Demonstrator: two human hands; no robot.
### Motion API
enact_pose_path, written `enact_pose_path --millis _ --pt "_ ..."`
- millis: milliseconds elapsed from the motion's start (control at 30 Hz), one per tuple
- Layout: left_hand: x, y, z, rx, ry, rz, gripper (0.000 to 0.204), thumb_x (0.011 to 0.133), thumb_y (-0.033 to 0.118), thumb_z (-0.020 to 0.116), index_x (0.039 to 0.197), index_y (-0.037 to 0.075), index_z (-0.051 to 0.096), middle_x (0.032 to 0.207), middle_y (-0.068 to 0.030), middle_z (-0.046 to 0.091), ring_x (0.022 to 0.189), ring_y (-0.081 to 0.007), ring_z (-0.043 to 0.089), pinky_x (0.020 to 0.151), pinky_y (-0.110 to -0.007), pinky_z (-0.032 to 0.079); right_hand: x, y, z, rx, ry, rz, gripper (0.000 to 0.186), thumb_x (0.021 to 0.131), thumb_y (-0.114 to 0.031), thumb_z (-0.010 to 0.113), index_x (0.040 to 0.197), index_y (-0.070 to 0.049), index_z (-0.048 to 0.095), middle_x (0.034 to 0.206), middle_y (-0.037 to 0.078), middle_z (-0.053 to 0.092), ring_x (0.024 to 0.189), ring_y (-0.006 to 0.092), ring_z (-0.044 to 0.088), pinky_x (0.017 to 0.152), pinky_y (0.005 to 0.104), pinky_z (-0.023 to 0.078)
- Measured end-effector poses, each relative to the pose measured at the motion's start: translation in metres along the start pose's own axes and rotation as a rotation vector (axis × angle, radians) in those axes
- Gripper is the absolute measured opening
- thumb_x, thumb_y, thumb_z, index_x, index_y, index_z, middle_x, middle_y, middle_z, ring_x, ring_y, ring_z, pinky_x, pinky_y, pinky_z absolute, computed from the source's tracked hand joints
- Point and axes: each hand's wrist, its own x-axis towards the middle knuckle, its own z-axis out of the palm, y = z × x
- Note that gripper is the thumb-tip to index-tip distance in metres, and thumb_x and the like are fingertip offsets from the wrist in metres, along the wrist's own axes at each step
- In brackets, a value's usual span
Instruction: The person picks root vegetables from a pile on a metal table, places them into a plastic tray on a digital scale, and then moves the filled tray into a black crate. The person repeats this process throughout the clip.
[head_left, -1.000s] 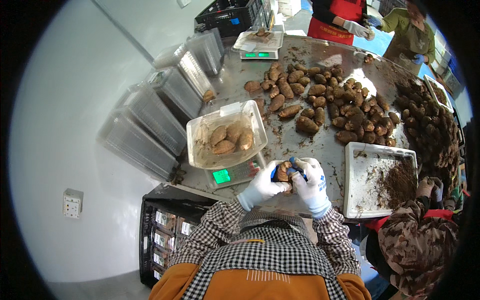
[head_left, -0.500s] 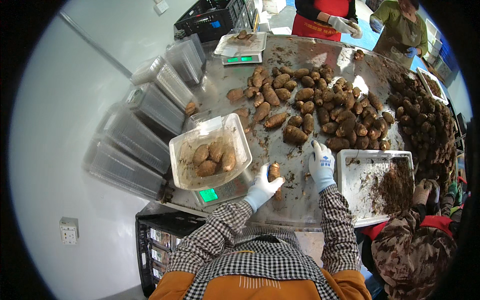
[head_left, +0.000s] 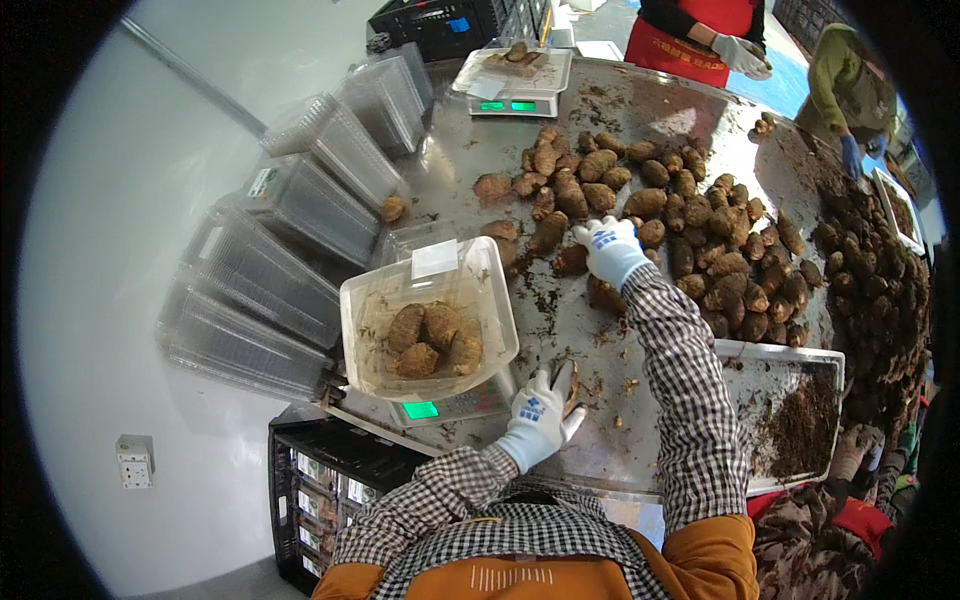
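My left hand (head_left: 536, 417), in a white glove, holds a brown tuber (head_left: 566, 381) just right of a small scale (head_left: 452, 405) with a green display. A clear plastic tray (head_left: 425, 310) with several tubers sits on that scale. My right hand (head_left: 611, 250), also gloved, reaches far over the metal table (head_left: 600, 420) and rests among a pile of brown tubers (head_left: 690, 220), touching them. Whether it grips one I cannot tell.
Stacks of clear plastic trays (head_left: 300, 200) line the table's left. A metal tray with dirt (head_left: 790, 415) lies at right. A second scale (head_left: 510, 80) stands at the far end, where two other people (head_left: 700, 35) work. A black crate (head_left: 320, 480) stands below.
My hands were together over one tuber by the scale. The right hand has since stretched out to the pile, while the left stays near the scale with the tuber.
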Motion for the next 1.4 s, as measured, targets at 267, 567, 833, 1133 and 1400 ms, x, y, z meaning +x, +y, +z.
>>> enact_pose_path --millis 267,567,833,1133,1400 --pt "-0.026 -0.014 -0.03 -0.559 0.557 0.287 0.06 0.085 0.024 0.068 0.137 0.002 0.048 0.139 -0.0288 0.042 0.126 -0.045 0.042 0.107 -0.049 0.035 0.006 0.01 0.054 0.623 0.27 -0.012 0.048 0.085 -0.023 0.064 0.129 -0.004 0.057 0.12 0.014 0.064 0.109 0.0248 0.061 0.095 0.038 0.046" --pt "-0.029 -0.027 -0.061 -1.224 0.474 0.164 0.03 0.094 0.009 0.06 0.121 -0.002 0.06 0.096 -0.0037 0.066 0.086 -0.0103 0.062 0.078 -0.024 0.051 -0.143 -0.034 0.06 2.487 -0.13 -0.509 0.05 0.103 -0.038 0.044 0.128 0.004 0.052 0.113 0.018 0.066 0.099 0.0302 0.067 0.088 0.0453 0.055" --pt "-0.057 -0.011 -0.102 -1.403 0.177 0.142 0.035 0.1 0.025 0.056 0.126 0.002 0.058 0.088 -0.0012 0.063 0.075 -0.0068 0.057 0.062 -0.021 0.047 -0.224 -0.063 0.053 1.949 0.321 -0.2 0.074 0.081 -0.026 0.08 0.14 0.002 0.044 0.132 0.009 0.055 0.115 0.0201 0.056 0.1 0.0335 0.045" --pt "-0.049 -0.018 -0.079 -1.475 0.023 0.342 0.045 0.098 0.031 0.055 0.13 0.0 0.05 0.097 -0.0043 0.061 0.078 -0.0124 0.064 0.064 -0.022 0.051 -0.263 -0.082 0.037 1.079 0.881 -0.216 0.074 0.075 -0.01 0.08 0.139 0.002 0.043 0.133 0.014 0.05 0.123 0.0242 0.05 0.104 0.0371 0.043" --pt "-0.073 -0.031 -0.09 -1.475 0.045 0.373 0.049 0.096 0.02 0.054 0.139 -0.002 0.044 0.123 -0.0102 0.059 0.095 -0.0146 0.065 0.075 -0.027 0.055 -0.281 -0.088 0.066 1.975 0.552 -0.103 0.061 0.091 -0.011 0.069 0.144 0.0 0.041 0.122 0.007 0.059 0.107 0.013 0.057 0.094 0.0268 0.047"
